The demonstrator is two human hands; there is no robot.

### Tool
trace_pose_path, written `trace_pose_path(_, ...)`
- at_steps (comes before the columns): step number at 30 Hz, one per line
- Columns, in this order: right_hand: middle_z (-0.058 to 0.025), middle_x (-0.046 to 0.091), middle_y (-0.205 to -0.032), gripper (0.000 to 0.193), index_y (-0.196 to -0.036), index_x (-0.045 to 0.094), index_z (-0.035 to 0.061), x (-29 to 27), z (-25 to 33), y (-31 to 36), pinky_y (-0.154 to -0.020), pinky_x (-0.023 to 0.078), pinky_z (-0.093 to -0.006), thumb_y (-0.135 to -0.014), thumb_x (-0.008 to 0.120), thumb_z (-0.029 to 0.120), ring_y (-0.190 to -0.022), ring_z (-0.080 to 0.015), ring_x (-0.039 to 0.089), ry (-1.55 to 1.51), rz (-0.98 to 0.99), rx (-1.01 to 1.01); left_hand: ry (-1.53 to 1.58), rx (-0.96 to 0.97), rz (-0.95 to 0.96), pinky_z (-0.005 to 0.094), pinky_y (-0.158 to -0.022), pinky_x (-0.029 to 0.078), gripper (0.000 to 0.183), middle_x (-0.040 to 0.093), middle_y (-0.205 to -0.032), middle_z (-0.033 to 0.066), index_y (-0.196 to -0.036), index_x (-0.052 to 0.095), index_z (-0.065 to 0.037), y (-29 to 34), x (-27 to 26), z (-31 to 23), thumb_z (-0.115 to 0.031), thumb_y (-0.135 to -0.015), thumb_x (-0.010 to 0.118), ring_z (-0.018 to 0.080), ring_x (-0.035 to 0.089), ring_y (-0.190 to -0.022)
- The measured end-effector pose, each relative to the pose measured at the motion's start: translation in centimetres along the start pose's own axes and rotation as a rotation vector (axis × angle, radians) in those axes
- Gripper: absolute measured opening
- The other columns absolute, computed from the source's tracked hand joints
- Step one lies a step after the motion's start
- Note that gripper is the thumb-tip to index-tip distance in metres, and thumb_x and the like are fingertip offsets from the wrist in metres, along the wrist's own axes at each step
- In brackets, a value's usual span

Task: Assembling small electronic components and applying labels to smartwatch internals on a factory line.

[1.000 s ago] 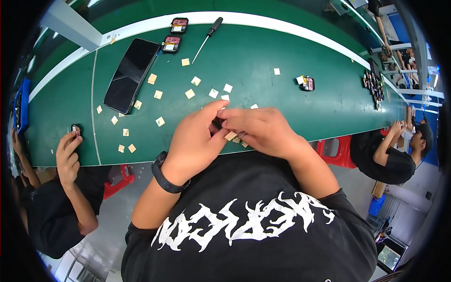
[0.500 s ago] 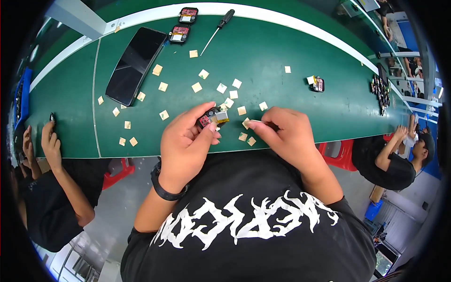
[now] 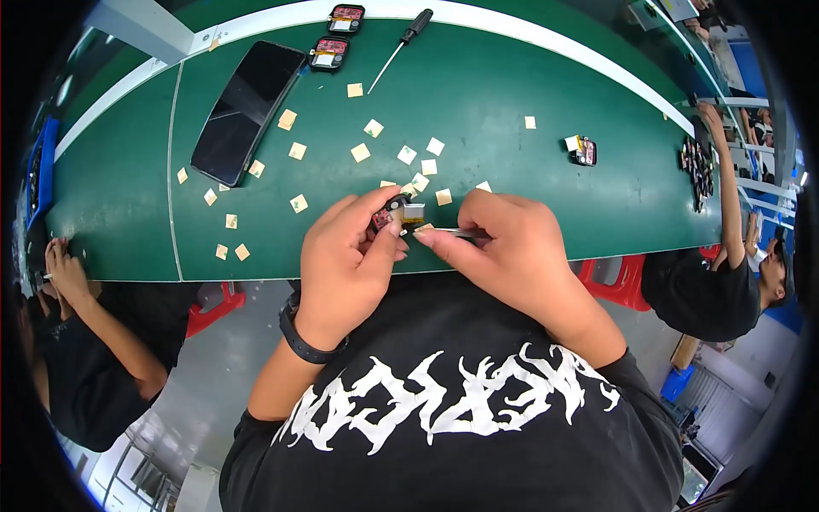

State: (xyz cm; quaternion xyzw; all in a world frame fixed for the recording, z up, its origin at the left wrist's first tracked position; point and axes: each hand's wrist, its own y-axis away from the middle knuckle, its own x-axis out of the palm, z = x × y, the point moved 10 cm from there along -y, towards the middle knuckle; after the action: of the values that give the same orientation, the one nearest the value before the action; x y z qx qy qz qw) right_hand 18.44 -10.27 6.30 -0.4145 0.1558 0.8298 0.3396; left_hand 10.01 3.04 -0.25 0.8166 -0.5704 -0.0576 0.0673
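Observation:
My left hand (image 3: 345, 256) is closed around a small black device housing (image 3: 395, 205) with a red circuit board inside. A silver battery (image 3: 415, 212) with a yellow edge sticks out of its right side. Thumb and forefinger of my right hand (image 3: 512, 243) pinch a slim metal tool (image 3: 465, 231), whose exact kind I cannot make out. At my right fingertips, close beside the battery, is a small tan square pad (image 3: 424, 228). Whether the pad touches the housing cannot be seen. More square pads (image 3: 420, 182) lie scattered on the green table just beyond both hands.
A black phone (image 3: 247, 115) lies at the left, a screwdriver (image 3: 401, 49) at the back. Two open device housings (image 3: 328, 53) sit near the back edge, another (image 3: 583, 151) to the right. Dark parts (image 3: 697, 173) are heaped far right. Co-workers sit on both sides.
My right hand has moved left with the tool and the pad, up to the housing. My left hand has shifted slightly right. The right co-worker's arm now reaches forward over the table.

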Motion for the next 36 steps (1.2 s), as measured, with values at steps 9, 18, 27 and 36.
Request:
trace_pose_path(9, -0.0132, 0.062, -0.075, 0.02, -0.088, 0.06, 0.0023, 0.7, 0.0, 0.4, -0.06, 0.05, -0.0444, -0.09, 0.075, 0.015, -0.071, -0.035, 0.064, -0.164, 0.096, 0.032, 0.124, -0.016, 0.04, 0.0269, -0.071, 0.059, 0.038, 0.066, -0.105, 0.0128, -0.131, 0.062, 0.003, 0.0, -0.4, 0.5, 0.009, -0.096, 0.049, 0.0163, 0.073, -0.079)
trace_pose_path(18, -0.0108, 0.068, -0.088, 0.014, -0.098, 0.068, 0.0025, 0.1, 3.0, -0.4, -0.066, 0.053, -0.0415, -0.084, 0.073, 0.001, -0.077, -0.0321, 0.065, 0.156, 0.071, -0.233, 0.127, 0.02, 0.103, 0.0279, -0.075, 0.06, 0.043, 0.067, -0.108, 0.0135, -0.135, 0.061, 0.003, 0.3, -0.2, 0.3, 0.01, -0.095, 0.048, 0.0176, 0.074, -0.085)
trace_pose_path(27, -0.0096, 0.057, -0.075, 0.011, -0.084, 0.058, 0.0038, 0.8, 2.7, 0.4, -0.062, 0.051, -0.0424, -0.08, 0.068, 0.0, -0.07, -0.0309, 0.062, 0.168, 0.037, -0.193, 0.005, 0.172, 0.066, 0.0288, -0.075, 0.06, 0.045, 0.069, -0.113, 0.0161, -0.136, 0.061, 0.002, 0.8, -0.1, -0.3, 0.009, -0.092, 0.055, 0.0199, 0.074, -0.087)
trace_pose_path(36, -0.013, 0.067, -0.082, 0.012, -0.096, 0.067, 0.0004, 1.5, 2.0, 0.6, -0.065, 0.053, -0.0431, -0.085, 0.071, -0.002, -0.074, -0.0342, 0.066, 0.155, 0.023, -0.095, -0.132, 0.276, 0.032, 0.0285, -0.074, 0.059, 0.046, 0.071, -0.114, 0.0189, -0.135, 0.061, 0.005, 0.9, 0.1, -1.3, 0.011, -0.089, 0.058, 0.0202, 0.075, -0.087)
